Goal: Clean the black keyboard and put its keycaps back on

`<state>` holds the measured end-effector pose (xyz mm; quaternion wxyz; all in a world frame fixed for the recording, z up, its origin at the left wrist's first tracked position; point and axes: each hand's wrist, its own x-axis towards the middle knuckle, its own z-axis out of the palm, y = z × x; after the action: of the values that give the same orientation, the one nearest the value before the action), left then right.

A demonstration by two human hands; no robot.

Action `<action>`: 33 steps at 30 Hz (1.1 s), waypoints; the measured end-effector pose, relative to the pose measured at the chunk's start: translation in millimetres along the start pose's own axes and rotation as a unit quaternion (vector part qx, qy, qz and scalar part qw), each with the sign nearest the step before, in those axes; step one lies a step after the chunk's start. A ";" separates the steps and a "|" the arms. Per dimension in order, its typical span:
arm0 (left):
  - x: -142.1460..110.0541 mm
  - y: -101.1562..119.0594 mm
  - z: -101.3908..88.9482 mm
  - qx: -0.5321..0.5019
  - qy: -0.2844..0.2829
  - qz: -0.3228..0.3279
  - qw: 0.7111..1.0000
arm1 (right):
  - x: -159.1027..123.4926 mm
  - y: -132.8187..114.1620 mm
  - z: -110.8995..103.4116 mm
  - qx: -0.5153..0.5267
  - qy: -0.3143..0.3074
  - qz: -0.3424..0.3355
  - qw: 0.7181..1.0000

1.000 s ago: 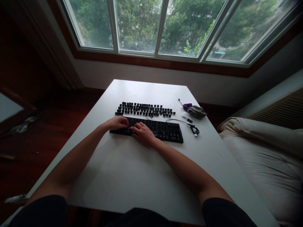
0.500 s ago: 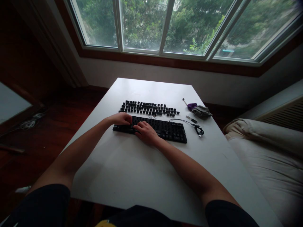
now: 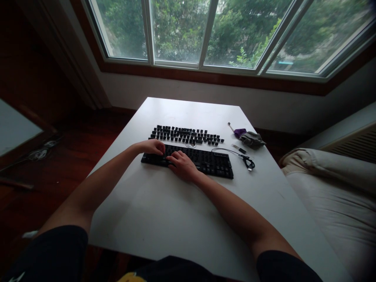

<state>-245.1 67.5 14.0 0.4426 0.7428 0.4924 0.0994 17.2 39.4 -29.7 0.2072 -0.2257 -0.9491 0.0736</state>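
A black keyboard (image 3: 205, 160) lies across the white table, with many of its keycaps off. Over its left part is my left hand (image 3: 155, 147), fingers curled together and pointing down; whatever they pinch, if anything, is hidden. My right hand (image 3: 182, 164) rests on the middle of the keyboard's near side, its fingers stretched out and lying on it, holding nothing that I can see. Just beyond the keyboard, loose black keycaps (image 3: 185, 134) are laid out in several rows. A thin wire loop (image 3: 190, 145) lies between the rows and the keyboard.
On the white table (image 3: 147, 211), a coiled black cable (image 3: 249, 162) with its plug lies to the right. Behind it are a small dark tool with thin wire ends (image 3: 239, 148), a grey cloth (image 3: 252, 140) and a purple cloth (image 3: 240, 132). A beige sofa (image 3: 329, 196) stands at the right.
The whole view has shifted slightly to the right. Both hands keep almost the same places on the keyboard, and the keycap rows look the same.
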 end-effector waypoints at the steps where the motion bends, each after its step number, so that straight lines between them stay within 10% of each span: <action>1: 0.1 -0.4 1.1 0.002 -0.001 -0.001 1.000 | 0.1 0.2 0.1 0.000 0.000 -0.001 1.000; 33: -4.6 -0.2 8.9 0.061 0.054 0.035 0.996 | -0.3 2.6 1.0 -0.007 0.001 -0.001 1.000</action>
<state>-242.3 58.8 10.0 0.3655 0.7785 0.4948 0.1244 18.1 41.5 -31.3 0.2066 -0.2264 -0.9496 0.0661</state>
